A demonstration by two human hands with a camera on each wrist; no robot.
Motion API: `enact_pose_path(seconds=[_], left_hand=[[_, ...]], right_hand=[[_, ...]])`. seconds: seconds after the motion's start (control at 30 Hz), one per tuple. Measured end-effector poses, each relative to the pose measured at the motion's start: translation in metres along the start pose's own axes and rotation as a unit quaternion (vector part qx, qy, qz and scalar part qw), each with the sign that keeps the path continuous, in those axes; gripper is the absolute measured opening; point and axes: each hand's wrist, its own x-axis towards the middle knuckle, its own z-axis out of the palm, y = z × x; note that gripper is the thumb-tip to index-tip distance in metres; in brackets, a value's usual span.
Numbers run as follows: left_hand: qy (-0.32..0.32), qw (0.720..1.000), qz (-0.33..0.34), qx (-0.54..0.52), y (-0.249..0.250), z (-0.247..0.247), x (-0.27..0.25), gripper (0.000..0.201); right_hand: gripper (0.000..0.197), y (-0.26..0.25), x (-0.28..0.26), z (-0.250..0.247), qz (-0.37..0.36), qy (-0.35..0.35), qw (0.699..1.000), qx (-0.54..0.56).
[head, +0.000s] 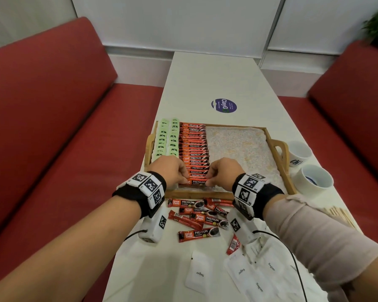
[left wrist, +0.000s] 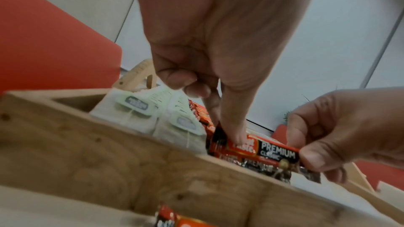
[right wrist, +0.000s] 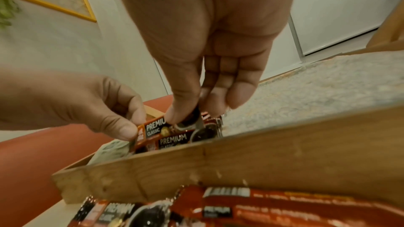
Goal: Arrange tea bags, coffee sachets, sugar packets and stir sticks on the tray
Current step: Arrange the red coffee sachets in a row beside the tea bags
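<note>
Both hands, left hand (head: pixel 169 168) and right hand (head: pixel 224 171), pinch a red-and-black coffee sachet (head: pixel 196 182) by its ends, fingers clamped, at the wooden tray's (head: pixel 277 149) near edge (green tea bags (head: pixel 166 140) already rowed). Loose sachets (head: pixel 200 219), white sugar packets (head: pixel 242 271) and wooden stir sticks (head: pixel 342 214) wait on the tabletop (head: pixel 216 79).

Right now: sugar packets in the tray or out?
Out. The sugar packets lie on the table, nearer than the tray.

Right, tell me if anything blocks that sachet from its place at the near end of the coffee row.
Nothing visible does. The left hand and right hand pinch the ends of the red-and-black coffee sachet just inside the wooden tray's near wall, directly over the row's front sachet.
</note>
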Motion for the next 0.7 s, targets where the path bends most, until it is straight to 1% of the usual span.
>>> enact_pose_path(seconds=[0.13, 0.2, 0.33, 0.4, 0.5, 0.6, 0.7], left_hand=[[-0.009, 0.997, 0.004, 0.071, 0.0063, 0.0017, -0.0016, 0.005], [-0.010, 0.996, 0.006, 0.086, 0.0077, 0.0028, -0.0013, 0.005], [-0.019, 0.997, 0.002, 0.080, 0.0091, 0.0034, 0.0007, 0.007], [-0.019, 0.997, 0.004, 0.081, 0.0087, 0.0034, 0.0017, 0.012], [-0.009, 0.997, 0.005, 0.080, 0.0073, 0.0048, 0.0030, 0.018], [-0.003, 0.997, 0.010, 0.074, 0.0068, 0.0071, 0.0014, 0.018], [0.018, 0.998, 0.014, 0.057, 0.0037, 0.0090, -0.0035, 0.021]], right_hand=[[0.020, -0.0015, 0.0022, 0.0043, 0.017, -0.013, 0.999, -0.029], [0.020, -0.0031, 0.0029, 0.0052, 0.023, -0.019, 0.998, -0.048], [0.018, -0.0058, 0.0032, 0.0054, 0.032, -0.028, 0.996, -0.080], [0.021, -0.0062, 0.0033, 0.0058, 0.039, -0.028, 0.995, -0.088], [0.027, -0.0062, 0.0050, 0.0067, 0.042, -0.021, 0.995, -0.089], [0.028, -0.0076, 0.0047, 0.0071, 0.037, -0.022, 0.995, -0.091], [0.031, -0.0082, -0.0002, 0.0062, 0.030, -0.017, 0.996, -0.085]])
